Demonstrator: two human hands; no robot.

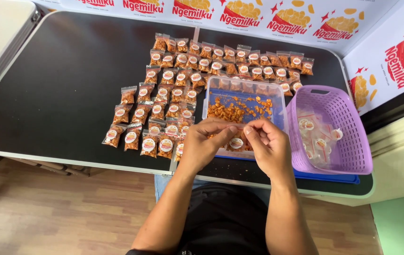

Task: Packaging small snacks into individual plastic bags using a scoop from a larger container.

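Left hand (204,141) and right hand (268,144) both pinch the top edge of a small snack bag (236,141) above the clear tub (244,101); light, crinkly, slippery plastic, best gripped along its seal

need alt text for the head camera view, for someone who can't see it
Two bare hands, left hand and right hand, pinch the top of a small snack bag over a clear plastic tub of orange snacks. Rows of filled bags cover the black table to the left; a purple basket of empty bags sits right.
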